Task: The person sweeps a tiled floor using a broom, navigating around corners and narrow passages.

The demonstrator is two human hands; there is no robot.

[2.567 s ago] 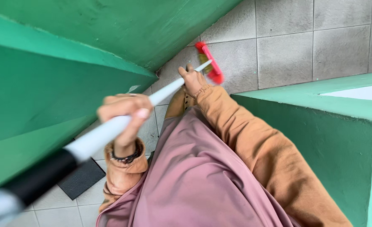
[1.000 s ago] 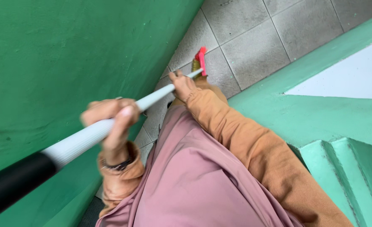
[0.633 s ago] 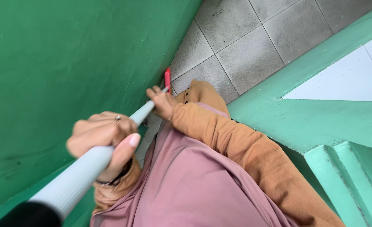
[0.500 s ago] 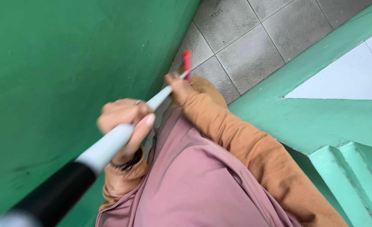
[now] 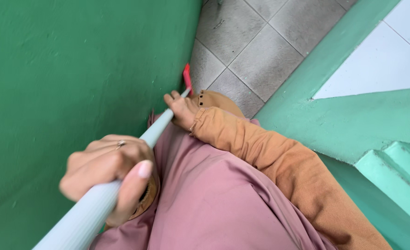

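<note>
I hold a long pale handle (image 5: 121, 171) with both hands. My left hand (image 5: 107, 171) is wrapped around its upper part, close to the camera, with a ring on one finger. Farther down, my right hand (image 5: 182, 109) in an orange-brown sleeve grips the handle. The red head (image 5: 187, 78) of the tool shows only as a thin edge down on the grey tiled floor (image 5: 256, 51), tight against the green wall (image 5: 75, 69). My pink skirt (image 5: 214, 194) hides the rest of the floor below me.
A light green ledge (image 5: 344, 120) with a white top (image 5: 381, 60) runs along the right. Light green steps (image 5: 395, 176) are at the lower right. The green wall fills the whole left side.
The red head has slid left across the grey tiles until it lies against the green wall. The handle has been pumping back and forth through my hands, and my view has swung down and left.
</note>
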